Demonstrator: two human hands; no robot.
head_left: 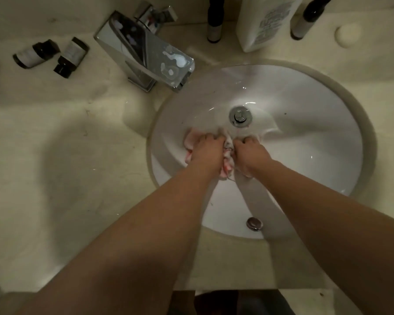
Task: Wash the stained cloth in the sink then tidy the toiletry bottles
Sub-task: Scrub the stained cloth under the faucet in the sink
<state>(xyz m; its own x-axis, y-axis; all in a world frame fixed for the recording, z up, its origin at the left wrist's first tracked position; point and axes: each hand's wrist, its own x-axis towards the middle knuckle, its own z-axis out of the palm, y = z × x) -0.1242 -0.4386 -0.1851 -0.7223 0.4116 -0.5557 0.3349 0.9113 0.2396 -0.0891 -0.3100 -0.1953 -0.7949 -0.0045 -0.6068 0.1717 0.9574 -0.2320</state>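
While both fists meet low in the white sink (305, 123), the left hand (206, 148) and right hand (248, 151) each clench the pink-stained cloth (228, 155) — bunched between them, just short of the drain (240, 116). Toiletry bottles (71, 56) lie toppled far off to the left hand's side — beyond the faucet (143, 53).

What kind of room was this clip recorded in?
Most likely a bathroom: a round white basin set under a beige stone counter, a square chrome tap, and small dark toiletry bottles lying and standing behind it. Both hands grip a pink-stained cloth.
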